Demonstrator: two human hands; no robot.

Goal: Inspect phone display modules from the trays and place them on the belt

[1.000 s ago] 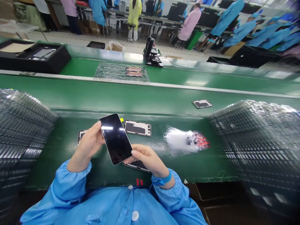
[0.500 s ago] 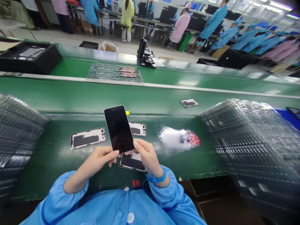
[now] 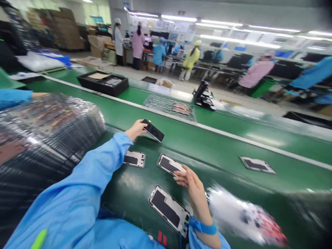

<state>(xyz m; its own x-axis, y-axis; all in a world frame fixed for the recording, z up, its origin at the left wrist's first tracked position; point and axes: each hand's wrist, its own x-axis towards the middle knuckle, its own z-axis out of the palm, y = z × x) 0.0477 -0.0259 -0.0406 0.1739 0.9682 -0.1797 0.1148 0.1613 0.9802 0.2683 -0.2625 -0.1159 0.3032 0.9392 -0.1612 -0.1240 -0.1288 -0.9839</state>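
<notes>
A phone (image 3: 153,130) with a dark glass face is held in the air by the person's left hand (image 3: 135,129), whose fingers and thumb are closed on its near end. It tilts down to the right, above the green work belt (image 3: 220,155), and its far edge stops short of the white rail (image 3: 228,137) along the belt's back. The right hand (image 3: 193,188) is open and gripping nothing, its fingers loosely extended just beside a phone panel (image 3: 169,165) that lies dark side up. A blue strap (image 3: 202,226) circles that wrist. A second panel (image 3: 134,158) lies below the held phone, a third (image 3: 166,207) lies close along the right forearm, and a fourth (image 3: 256,164) sits well apart to the right. A plastic-wrapped stack of trays (image 3: 49,128) rises beside the left forearm, and a blurred white bag (image 3: 241,214) lies just right of the right forearm. A co-worker's blue sleeve (image 3: 12,98) enters at the left edge. Beyond the rail, a second belt carries a clear tray (image 3: 168,108).
</notes>
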